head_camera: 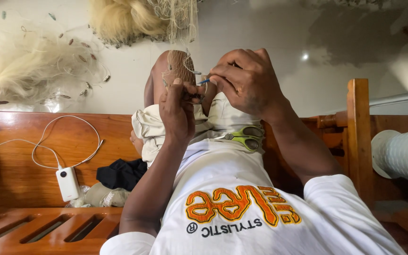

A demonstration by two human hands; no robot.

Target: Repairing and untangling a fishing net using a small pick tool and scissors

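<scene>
The left hand [176, 111] is closed, thumb and fingers pinched on a small dark knot of net mesh [193, 97] just above the person's lap, while the right hand [246, 80] is curled shut around a thin blue netting needle [204, 81], whose tip pokes out toward the left thumb; the two hands sit close together, nearly touching at the fingertips. The fine pale net [181, 28] hangs taut from above and drapes over the raised knee [178, 66] directly behind the hands. Below them, on the lap of the light shorts, lies a pair of scissors with yellow-green handles [246, 137], untouched by either hand. The person wears a white T-shirt with orange lettering (the head view looks down the torso, so it reads upside down). To the left, on the wooden bench [20, 156], rests a white power bank [67, 183] with a white cable [62, 137] looping away from it, and just beside that a bundle of dark cloth [121, 174]. Further out on the pale floor lie heaps of pale net with small floats [38, 66], and at the far right a white ribbed roll [404, 153] sits beyond a wooden post [359, 127]
</scene>
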